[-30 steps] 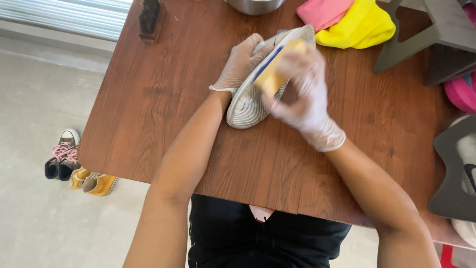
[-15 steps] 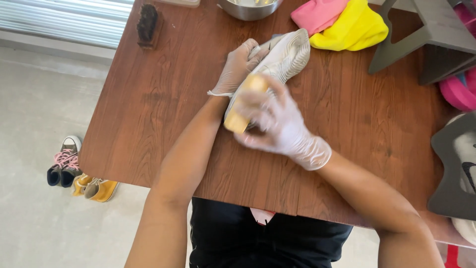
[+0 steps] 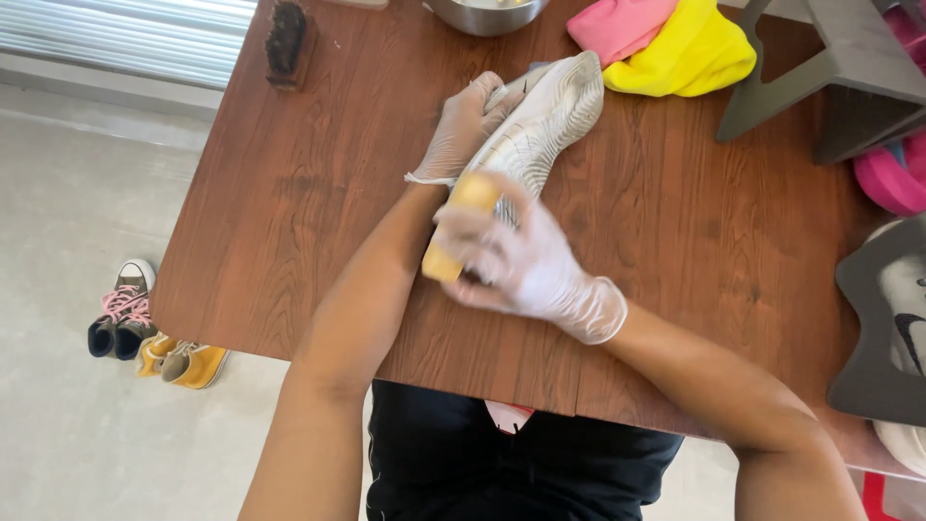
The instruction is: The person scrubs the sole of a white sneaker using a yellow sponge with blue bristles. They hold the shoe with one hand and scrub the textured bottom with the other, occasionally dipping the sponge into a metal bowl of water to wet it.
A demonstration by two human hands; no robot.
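Gripping the pale shoe (image 3: 540, 121) sole-up at mid-counter (image 3: 289, 193) with left hand (image 3: 461, 130) fingers closed, scrubbing with a yellow brush (image 3: 458, 227) clenched in the right hand (image 3: 521, 265), now dragged nearer, to the heel end, from the far toe.

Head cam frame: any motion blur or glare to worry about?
Head view: right hand and its yellow brush are motion-smeared; left hand, the shoe and the table grain stay sharp. Light is soft and even, no harsh glare on the wood; the bowl is cropped at the top edge.
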